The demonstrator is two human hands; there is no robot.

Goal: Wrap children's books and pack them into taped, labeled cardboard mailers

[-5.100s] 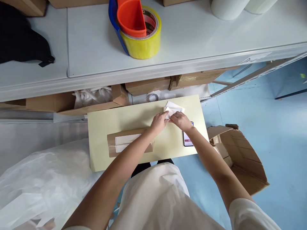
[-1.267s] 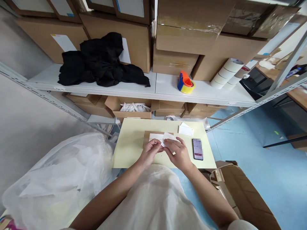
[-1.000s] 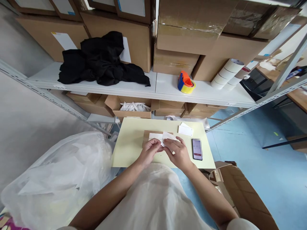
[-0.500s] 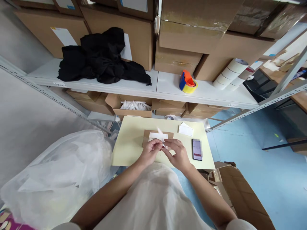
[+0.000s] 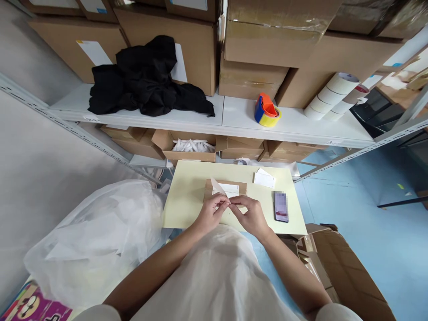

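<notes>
Close together above the front of a small table (image 5: 185, 196), my two hands meet at their fingertips. A thin, pale paper slip (image 5: 218, 186) slants up from between them. My left hand (image 5: 211, 211) pinches its lower end. The fingers of my right hand (image 5: 250, 215) are closed at the same corner, their tips touching the left ones. Just beyond lies a flat brown cardboard box (image 5: 208, 190) with a white label (image 5: 233, 189) on top. My fingers and the slip hide part of both.
A phone (image 5: 281, 207) and white cards (image 5: 264, 179) lie to the right on the table. Behind stands a shelf (image 5: 239, 117) with black cloth (image 5: 150, 84), a tape dispenser (image 5: 267, 111) and boxes. A plastic bag (image 5: 100, 236) is at left, an open carton (image 5: 354, 267) at right.
The slip, blurred and upright before, now leans to the left and shows more of its face. My right fingers have curled in against the left ones. The view has shifted slightly.
</notes>
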